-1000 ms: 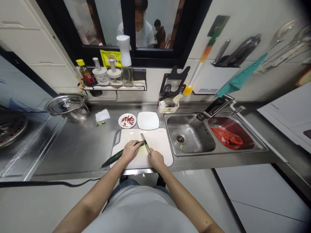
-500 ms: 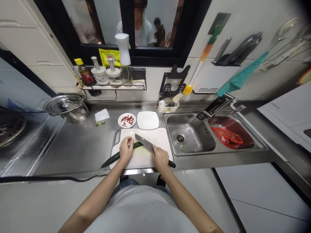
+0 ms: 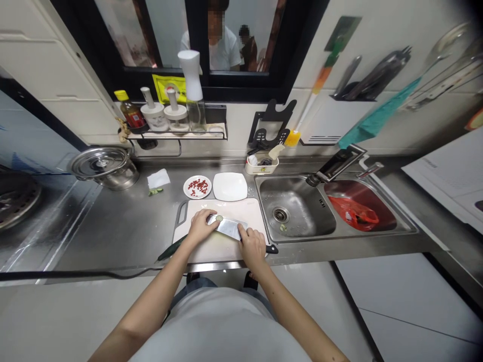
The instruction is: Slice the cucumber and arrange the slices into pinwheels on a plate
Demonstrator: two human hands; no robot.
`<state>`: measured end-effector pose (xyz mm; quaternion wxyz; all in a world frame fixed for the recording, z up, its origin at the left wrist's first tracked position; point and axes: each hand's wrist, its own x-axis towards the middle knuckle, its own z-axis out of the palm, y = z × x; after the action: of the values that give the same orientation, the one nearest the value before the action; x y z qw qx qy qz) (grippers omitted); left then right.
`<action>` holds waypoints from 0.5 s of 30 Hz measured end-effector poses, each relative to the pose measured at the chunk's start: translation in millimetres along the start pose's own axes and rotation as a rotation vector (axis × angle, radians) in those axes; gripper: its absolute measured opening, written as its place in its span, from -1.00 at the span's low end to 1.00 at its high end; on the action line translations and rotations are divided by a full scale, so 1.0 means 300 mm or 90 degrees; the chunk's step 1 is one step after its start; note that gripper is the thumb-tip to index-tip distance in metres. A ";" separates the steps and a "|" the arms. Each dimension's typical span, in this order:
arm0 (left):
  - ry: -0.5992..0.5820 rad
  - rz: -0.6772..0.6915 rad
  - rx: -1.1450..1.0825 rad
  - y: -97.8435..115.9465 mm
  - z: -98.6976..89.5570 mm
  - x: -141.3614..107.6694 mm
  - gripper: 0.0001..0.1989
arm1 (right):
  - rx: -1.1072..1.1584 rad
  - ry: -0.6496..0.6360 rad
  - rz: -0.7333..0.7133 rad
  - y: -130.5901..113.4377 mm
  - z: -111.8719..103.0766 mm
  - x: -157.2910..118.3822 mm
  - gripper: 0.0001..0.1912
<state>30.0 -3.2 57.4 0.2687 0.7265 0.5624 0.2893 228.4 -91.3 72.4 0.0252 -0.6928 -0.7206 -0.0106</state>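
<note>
A kitchen knife is in my right hand, fingers closed on it and its blade turned flat to show its side above the white cutting board. On the blade's left part sits a small pale green cucumber slice. My left hand has its thumb and fingers closed around that slice at the blade's end. The dark green cucumber lies slantwise at the board's left front, partly hidden beneath my left hand and wrist.
Behind the board stand a plate of chopped red pieces and a white square plate. At right is the double sink with a red bag. A lidded steel pot stands at left, near a paper piece.
My right hand has turned the knife so the blade's flat side faces up. My left hand has moved off the cucumber to the slice on the blade.
</note>
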 end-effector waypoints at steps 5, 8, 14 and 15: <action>-0.071 -0.042 -0.043 0.007 -0.016 0.023 -0.83 | 0.001 0.032 -0.040 0.009 0.008 -0.018 -0.56; -0.053 -0.083 -0.093 0.003 -0.010 0.037 -0.86 | 0.003 0.008 -0.041 0.009 0.005 -0.024 -0.55; 0.110 -0.284 -0.176 -0.087 0.003 0.083 -0.74 | 0.015 -0.086 0.007 0.028 -0.004 -0.026 -0.50; 0.138 -0.319 -0.153 -0.112 0.002 0.092 -0.74 | 0.016 -0.096 0.018 0.034 -0.003 -0.026 -0.50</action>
<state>13.6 31.1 36.2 0.3543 0.4929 0.7111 0.3546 238.9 -98.6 72.7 -0.0201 -0.7012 -0.7109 0.0508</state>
